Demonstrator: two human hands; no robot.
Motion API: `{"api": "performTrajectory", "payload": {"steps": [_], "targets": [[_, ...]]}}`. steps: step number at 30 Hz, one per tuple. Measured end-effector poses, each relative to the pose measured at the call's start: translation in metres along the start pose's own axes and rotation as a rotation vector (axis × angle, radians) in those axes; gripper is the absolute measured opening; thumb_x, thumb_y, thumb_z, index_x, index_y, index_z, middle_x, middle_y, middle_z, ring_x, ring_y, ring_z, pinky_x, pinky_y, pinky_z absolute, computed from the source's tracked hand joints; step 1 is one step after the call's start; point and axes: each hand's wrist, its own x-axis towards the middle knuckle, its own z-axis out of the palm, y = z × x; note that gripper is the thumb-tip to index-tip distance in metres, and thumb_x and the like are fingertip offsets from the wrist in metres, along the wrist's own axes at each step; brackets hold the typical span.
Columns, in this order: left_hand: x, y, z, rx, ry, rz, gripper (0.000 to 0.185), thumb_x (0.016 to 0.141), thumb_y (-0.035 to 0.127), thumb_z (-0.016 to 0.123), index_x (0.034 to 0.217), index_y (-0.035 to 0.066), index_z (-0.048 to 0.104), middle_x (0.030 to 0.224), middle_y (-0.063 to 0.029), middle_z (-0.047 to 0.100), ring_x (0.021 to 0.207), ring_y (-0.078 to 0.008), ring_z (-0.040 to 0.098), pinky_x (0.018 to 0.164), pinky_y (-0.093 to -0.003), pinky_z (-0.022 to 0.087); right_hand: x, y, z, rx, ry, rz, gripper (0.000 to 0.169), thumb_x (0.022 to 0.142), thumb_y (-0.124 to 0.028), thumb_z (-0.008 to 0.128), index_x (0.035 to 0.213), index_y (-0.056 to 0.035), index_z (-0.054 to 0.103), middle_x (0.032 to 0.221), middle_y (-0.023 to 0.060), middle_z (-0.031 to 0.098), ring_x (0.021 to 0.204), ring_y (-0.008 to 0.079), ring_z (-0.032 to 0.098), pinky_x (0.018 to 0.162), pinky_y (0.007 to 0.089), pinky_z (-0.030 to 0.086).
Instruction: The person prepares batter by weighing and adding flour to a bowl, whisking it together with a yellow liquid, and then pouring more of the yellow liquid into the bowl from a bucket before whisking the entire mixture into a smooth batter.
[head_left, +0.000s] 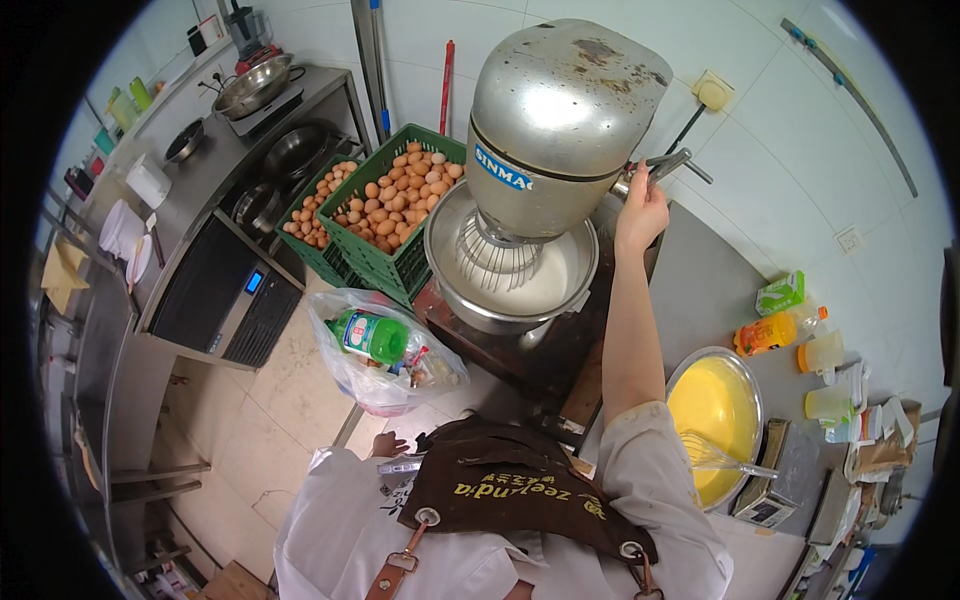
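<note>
My right hand (643, 212) is raised to the side of a silver Sinmag planetary mixer (555, 112), its fingers around a metal lever (667, 166). A wire whisk attachment (499, 259) hangs from the mixer head into a steel mixing bowl (491, 322). Inside the bowl is a pale, creamy mixture (551, 274), which the lower whisk wires meet. My left hand (388, 445) hangs low beside the brown apron, with no object visible in it and its fingers slightly apart. Near it is a clear plastic bag (337, 382) holding a green bottle (367, 336) and wrappers.
Green crates (375, 266) of brown eggs (405, 187) stand left of the mixer. On the right-hand counter (690, 292) are a bowl (757, 397) of yellow batter with a hand whisk (731, 461), a scale (761, 510) and an orange drink bottle (765, 334). A steel worktop (180, 187) runs along the left.
</note>
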Motion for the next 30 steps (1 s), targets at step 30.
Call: {"api": "performTrajectory", "payload": {"steps": [30], "targets": [[-0.091,0.061,0.054,0.017,0.257,-0.135,0.024,0.091,0.019,0.039,0.106,0.002,0.047,0.104,-0.0194,0.064,0.082,-0.0313,0.067,0.06,-0.0373,0.054,-0.006,-0.004,0.004,-0.057,0.042,-0.028,0.054,0.085,-0.047,0.062,0.094,0.0054,0.053,0.082,0.0109,0.056,0.078,0.0202,0.053,0.073,0.0322,0.044]]}}
